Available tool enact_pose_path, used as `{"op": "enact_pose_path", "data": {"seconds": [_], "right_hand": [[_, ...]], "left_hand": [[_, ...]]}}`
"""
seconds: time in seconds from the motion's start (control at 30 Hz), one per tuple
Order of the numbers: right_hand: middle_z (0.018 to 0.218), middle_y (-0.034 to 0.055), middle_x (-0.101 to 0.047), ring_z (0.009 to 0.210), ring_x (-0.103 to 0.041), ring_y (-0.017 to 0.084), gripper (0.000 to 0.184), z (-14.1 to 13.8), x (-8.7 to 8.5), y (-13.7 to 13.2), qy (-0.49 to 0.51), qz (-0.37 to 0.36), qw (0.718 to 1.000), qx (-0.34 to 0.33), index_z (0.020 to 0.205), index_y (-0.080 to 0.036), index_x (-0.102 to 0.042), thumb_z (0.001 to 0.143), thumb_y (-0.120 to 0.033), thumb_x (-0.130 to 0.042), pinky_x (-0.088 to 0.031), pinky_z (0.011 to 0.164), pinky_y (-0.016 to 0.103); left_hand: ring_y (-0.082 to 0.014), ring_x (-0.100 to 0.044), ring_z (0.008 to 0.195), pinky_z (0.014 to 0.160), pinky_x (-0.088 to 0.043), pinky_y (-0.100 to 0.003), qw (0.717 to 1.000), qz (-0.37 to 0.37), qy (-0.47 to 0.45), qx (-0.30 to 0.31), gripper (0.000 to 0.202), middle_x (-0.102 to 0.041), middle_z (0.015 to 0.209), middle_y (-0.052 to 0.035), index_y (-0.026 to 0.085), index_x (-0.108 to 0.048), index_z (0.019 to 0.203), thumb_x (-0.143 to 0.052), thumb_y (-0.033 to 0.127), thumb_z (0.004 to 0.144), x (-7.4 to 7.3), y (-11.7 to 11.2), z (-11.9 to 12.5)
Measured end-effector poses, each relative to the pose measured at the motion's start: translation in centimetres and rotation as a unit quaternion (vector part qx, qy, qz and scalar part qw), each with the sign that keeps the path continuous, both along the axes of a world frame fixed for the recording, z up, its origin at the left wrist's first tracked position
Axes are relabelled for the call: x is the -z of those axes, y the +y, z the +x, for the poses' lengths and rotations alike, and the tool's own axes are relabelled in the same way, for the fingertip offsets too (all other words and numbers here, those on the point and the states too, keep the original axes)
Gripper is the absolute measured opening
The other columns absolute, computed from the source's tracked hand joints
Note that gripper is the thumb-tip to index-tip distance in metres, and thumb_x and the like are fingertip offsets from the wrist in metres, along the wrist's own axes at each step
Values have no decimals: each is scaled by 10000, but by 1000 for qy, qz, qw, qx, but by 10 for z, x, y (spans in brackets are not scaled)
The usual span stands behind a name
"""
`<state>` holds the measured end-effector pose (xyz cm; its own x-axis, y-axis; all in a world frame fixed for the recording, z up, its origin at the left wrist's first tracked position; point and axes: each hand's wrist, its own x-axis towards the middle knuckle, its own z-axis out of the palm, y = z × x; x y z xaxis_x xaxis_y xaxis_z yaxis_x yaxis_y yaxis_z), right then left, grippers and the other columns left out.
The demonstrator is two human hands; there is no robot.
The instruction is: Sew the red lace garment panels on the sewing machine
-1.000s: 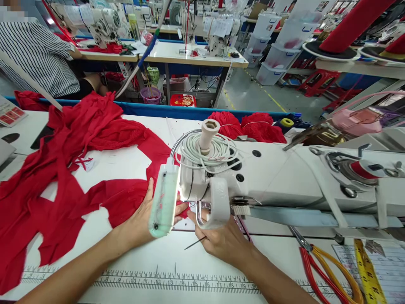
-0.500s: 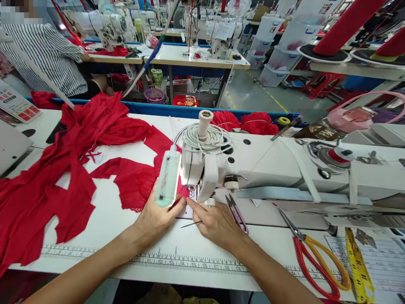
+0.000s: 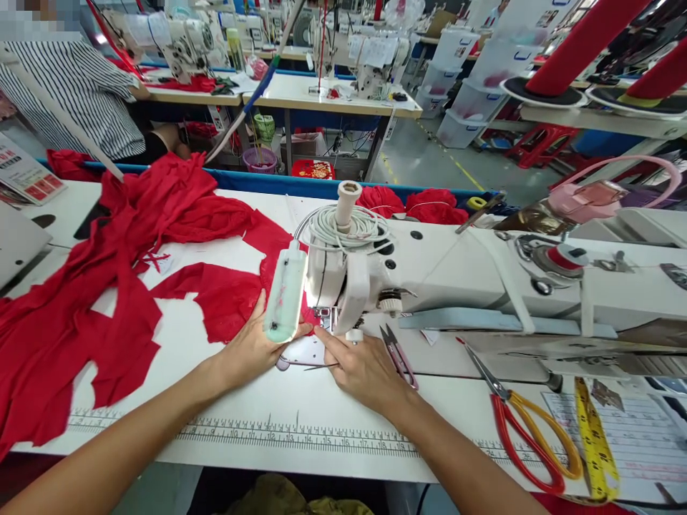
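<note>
My left hand (image 3: pixel 250 352) lies spread on the red fabric (image 3: pixel 228 297), its thumb pointing toward the presser foot (image 3: pixel 323 315) of a white sewing machine (image 3: pixel 451 268). A pale green lamp (image 3: pixel 285 293) hides some of its fingers. Close by, my right hand (image 3: pixel 361 368) has its index fingertip at the fabric edge just in front of the foot. A thin dark pointed tool (image 3: pixel 318 368) sticks out to the left from beneath its curled fingers; the rest is hidden. Thread snips (image 3: pixel 400 357) lie beside my right hand.
More red cloth (image 3: pixel 69 336) heaps over the table's left side. Scissors (image 3: pixel 529 436) with red and yellow handles, a yellow tape measure (image 3: pixel 593 443) and a written sheet (image 3: pixel 638 436) lie at right. A printed ruler (image 3: pixel 322 436) runs along the front. A person in stripes (image 3: pixel 75 100) sits beyond.
My left hand has shifted slightly away from me and flattened, with its index finger now showing on the fabric. The fabric has moved a little toward the foot, baring more of the metal plate.
</note>
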<state>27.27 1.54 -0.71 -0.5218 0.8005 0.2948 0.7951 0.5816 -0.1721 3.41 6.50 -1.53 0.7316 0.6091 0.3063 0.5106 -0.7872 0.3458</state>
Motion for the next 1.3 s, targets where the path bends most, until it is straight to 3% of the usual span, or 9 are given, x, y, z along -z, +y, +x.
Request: {"op": "enact_pose_path", "data": {"seconds": [0.17,0.27,0.37,0.5,0.63,0.83,1.07,1.3], "right_hand": [[724,36,-680,726,-590,194,482,-2,-1,0,-6,-6,1000,18,1308,-151,-640,842,-80,-536,-383,521,280],[777,44,-696,750,-595,196,476,-2,0,-1,6,-4,1000,17,1307,-155,-639,850,-81,-526,-412,549,279],[845,43,-715,765,-599,188,469,-2,-1,0,38,-7,999,17,1286,-172,-656,849,-74,-516,-433,583,277],[840,20,-711,770,-598,169,445,-2,-4,2,74,-26,997,23,1242,-226,-687,861,-73,-515,-437,626,258],[782,7,-688,721,-575,155,406,0,-2,2,105,-16,994,22,1181,-228,-714,863,-66,-521,-416,635,251],[654,9,-618,661,-553,150,249,7,11,2,112,88,990,23,987,-185,-746,919,-105,-520,-389,617,254],[789,26,-671,718,-588,150,322,3,9,2,79,93,993,-9,1121,-195,-711,902,-81,-504,-433,628,258],[770,21,-653,745,-591,163,339,3,6,0,51,57,997,-3,1123,-195,-705,865,-62,-530,-413,594,263]], "left_hand": [[-271,-567,1154,1045,-437,-540,999,10,7,30,348,-681,1099,-82,254,-661,1217,-467,105,969,-9,10,1],[-267,-575,1086,966,-483,-498,997,46,54,1,393,-660,1126,-106,209,-640,1217,-424,44,933,-22,-5,12],[-246,-582,894,836,-510,-449,993,73,86,-36,327,-655,992,-119,141,-643,1134,-397,63,934,-28,-21,25],[-258,-567,926,823,-480,-420,996,43,24,-77,189,-648,988,-114,169,-657,1030,-494,252,980,-23,-19,32],[-238,-580,914,826,-448,-381,997,14,-15,-80,172,-658,947,-85,196,-666,967,-494,200,962,-19,-10,33],[-195,-568,756,763,-431,-332,993,-26,-37,-107,250,-631,779,-42,190,-637,836,-427,184,971,-19,-6,36],[-200,-595,776,774,-445,-329,989,-60,-51,-126,237,-638,769,-29,199,-618,818,-422,178,950,-19,-4,35],[-221,-615,879,828,-472,-354,986,-87,-60,-130,157,-677,903,-38,193,-631,889,-512,142,800,-15,-5,35]]}}
